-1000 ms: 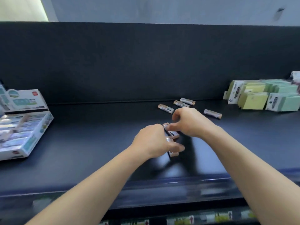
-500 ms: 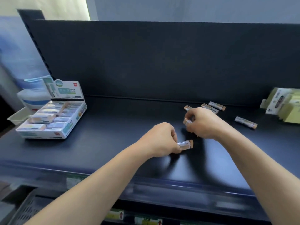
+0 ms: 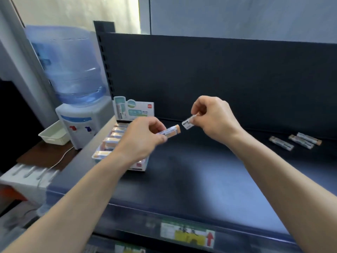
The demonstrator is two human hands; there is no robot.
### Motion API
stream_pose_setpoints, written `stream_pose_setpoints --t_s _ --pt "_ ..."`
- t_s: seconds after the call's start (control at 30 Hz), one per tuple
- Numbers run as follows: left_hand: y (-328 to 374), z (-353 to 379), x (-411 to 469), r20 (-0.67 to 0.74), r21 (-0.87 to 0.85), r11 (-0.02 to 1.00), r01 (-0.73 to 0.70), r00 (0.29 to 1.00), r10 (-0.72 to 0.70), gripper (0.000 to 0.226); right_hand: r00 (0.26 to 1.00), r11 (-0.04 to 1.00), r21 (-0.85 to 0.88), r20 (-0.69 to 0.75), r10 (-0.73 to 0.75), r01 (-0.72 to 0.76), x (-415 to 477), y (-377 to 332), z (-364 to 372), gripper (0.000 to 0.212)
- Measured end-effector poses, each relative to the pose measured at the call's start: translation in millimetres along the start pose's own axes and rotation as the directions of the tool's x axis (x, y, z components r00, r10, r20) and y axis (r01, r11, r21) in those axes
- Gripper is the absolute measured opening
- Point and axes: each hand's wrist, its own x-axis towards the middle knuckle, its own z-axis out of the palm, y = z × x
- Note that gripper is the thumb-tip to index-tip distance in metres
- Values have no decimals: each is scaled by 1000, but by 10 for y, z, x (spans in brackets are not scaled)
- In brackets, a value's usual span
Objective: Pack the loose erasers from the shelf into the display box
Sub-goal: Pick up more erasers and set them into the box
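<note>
Both hands have lifted off the shelf (image 3: 200, 179) and swung left. The left hand (image 3: 144, 140) pinches an eraser (image 3: 170, 131) and the right hand (image 3: 214, 117) pinches a second eraser (image 3: 188, 123), both near the display box (image 3: 140, 164). Three loose erasers (image 3: 295, 141) remain well to the right, so insertion is pending.

A single wide-angle view from the person's head looks forward and down over the dark shelf (image 3: 191, 179), turned a little left, so the display box (image 3: 135, 111) sits left of centre and the water dispenser (image 3: 76, 84) fills the upper left. Both forearms enter from the bottom edge; the left hand (image 3: 144, 141) and right hand (image 3: 215, 117) are close, mid-frame, before the shelf's back panel (image 3: 218, 79)
</note>
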Motion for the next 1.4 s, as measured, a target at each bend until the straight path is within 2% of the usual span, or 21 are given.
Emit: stream_pose_setpoints --t_s 0.13,0.37,0.57,0.83,1.03,1.2,1.4 --pt "-329 -418 109 -72 43 999 24 997 -20 9 999 999 33 33 -42 41 231 -358 425 17" --pt "-566 -597 263 14 104 994 -18 1000 17 10 996 1000 8 84 22 -23 441 -511 864 18" --pt "-591 -499 354 99 237 968 -83 993 61 15 992 996 -38 95 86 -83 508 -511 963 12" --pt "-623 -443 449 73 266 959 -93 994 76 22 988 990 -124 126 88 -72 474 -485 1036 16" --pt "-627 -371 507 -5 273 961 -29 999 32 12 988 985 -168 136 73 -50 469 -496 999 11" --pt "-646 -338 521 -17 270 963 -9 1000 14 13 988 979 -202 144 58 -28 464 -542 1019 20" --pt "-641 -369 526 -26 295 956 -9 999 18 13 989 979 -202 147 32 -2 458 -543 1037 20"
